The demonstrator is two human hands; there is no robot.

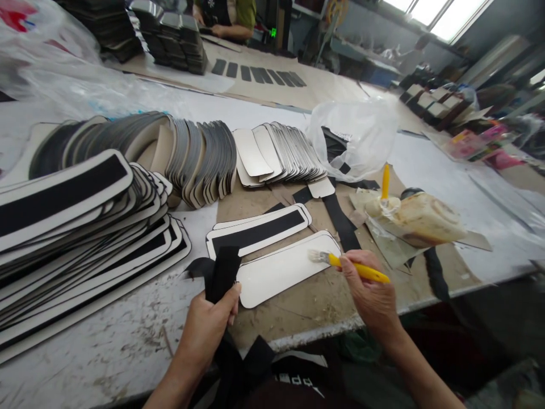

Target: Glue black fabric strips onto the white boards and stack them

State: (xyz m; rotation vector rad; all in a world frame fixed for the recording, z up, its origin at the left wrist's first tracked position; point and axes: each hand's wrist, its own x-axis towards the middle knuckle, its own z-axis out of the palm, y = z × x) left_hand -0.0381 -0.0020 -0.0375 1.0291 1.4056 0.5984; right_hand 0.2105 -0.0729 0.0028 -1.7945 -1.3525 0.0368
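Note:
A small glue brush with a yellow handle (pixel 369 274) is gripped in my right hand (pixel 372 295). Its pale bristles touch the bare face of a long white panel (pixel 281 272) with rounded ends. My left hand (pixel 208 318) pinches a black strap (pixel 225 272) at the panel's left end; the strap's loose length hangs down over the table edge. Just behind lies another white panel carrying a black strip (pixel 259 233) along its middle. To the right, a stained plastic container (pixel 421 218) rests on its side, and a second yellow handle (pixel 385 180) sticks up from it.
A tall pile of strip-covered panels (pixel 85 244) fills the left. Behind stand rows of curved grey pieces (pixel 200 159) and white pieces (pixel 293 153), beside a clear plastic bag (pixel 353 136). Black straps (pixel 340 221) lie on the cardboard (pixel 298 318). Across the table a person (pixel 225 23) works.

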